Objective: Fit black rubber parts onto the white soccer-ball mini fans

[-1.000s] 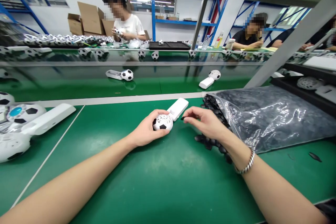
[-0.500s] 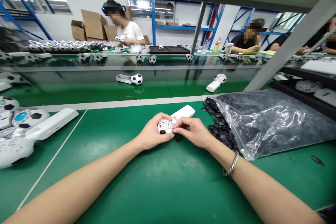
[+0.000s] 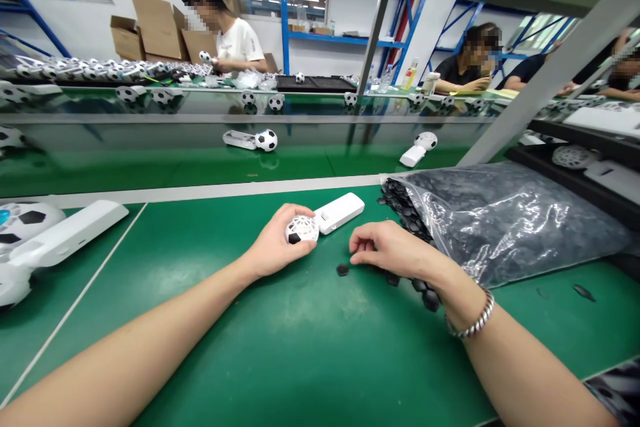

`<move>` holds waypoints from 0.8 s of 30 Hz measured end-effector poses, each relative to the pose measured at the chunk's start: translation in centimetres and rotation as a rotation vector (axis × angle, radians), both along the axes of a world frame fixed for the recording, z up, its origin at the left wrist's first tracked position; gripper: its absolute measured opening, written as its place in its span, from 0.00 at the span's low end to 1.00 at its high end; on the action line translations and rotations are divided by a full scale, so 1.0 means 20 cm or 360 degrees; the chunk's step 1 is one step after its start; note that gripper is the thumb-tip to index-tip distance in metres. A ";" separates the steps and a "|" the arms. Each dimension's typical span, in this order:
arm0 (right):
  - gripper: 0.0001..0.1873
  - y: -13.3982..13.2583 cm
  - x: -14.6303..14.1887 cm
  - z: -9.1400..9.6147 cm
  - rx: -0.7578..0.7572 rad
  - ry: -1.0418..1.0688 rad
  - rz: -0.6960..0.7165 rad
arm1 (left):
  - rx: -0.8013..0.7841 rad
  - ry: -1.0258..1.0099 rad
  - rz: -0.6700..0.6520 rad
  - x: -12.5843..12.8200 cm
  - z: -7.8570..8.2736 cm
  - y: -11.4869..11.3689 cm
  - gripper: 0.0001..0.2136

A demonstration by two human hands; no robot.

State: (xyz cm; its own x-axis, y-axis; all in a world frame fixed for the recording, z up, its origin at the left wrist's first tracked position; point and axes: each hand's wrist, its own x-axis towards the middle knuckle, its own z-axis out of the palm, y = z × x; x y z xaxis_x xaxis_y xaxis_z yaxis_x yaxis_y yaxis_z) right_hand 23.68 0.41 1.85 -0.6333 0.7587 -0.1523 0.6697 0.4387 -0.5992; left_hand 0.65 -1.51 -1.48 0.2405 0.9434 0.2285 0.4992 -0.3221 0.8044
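The green worktop (image 3: 280,360) filled the lower half of your frame, and beyond its pale edge the green belt (image 3: 125,173) ran across the middle. A clear plastic bag (image 3: 520,233) packed with dark pieces lay at the right of the frame, its mouth toward the centre. At the left edge, white ball-headed units (image 3: 75,233) lay crowded together, partly cut off. In the upper left, a co-worker in a white shirt (image 3: 240,43) sat holding a small ball-headed piece.

Your two hands were apart near the centre. Your right hand (image 3: 387,247) hovered right of centre, fingers loosely curled and thumb a little away from the fingertips. Your left hand (image 3: 277,240) was clamped around the ball end of a white unit (image 3: 341,212), which lay at the centre of the frame, its handle pointing up and right. That ball end showed an openwork lattice and black patches.

Loose black pieces (image 3: 407,213) spilled from the bag's mouth, some showing below your right wrist. A twisted silver bracelet (image 3: 475,321) circled that wrist. Smallest, a single black piece (image 3: 343,269) lay on the worktop just below your right fingertips.
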 end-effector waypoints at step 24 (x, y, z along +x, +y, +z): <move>0.03 -0.13 -0.15 -0.03 -0.0043 0.0693 -0.0062 | -0.0259 -0.0188 -0.0500 -0.07 0.03 0.00 0.19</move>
State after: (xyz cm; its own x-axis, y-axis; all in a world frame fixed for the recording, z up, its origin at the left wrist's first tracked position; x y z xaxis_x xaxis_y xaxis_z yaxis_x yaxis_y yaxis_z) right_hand 20.77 -2.12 1.34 -0.6138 0.7828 0.1026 0.3676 0.3984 -0.8403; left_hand -0.65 -1.46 -0.86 0.5052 0.8539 0.1250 0.2968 -0.3079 0.9039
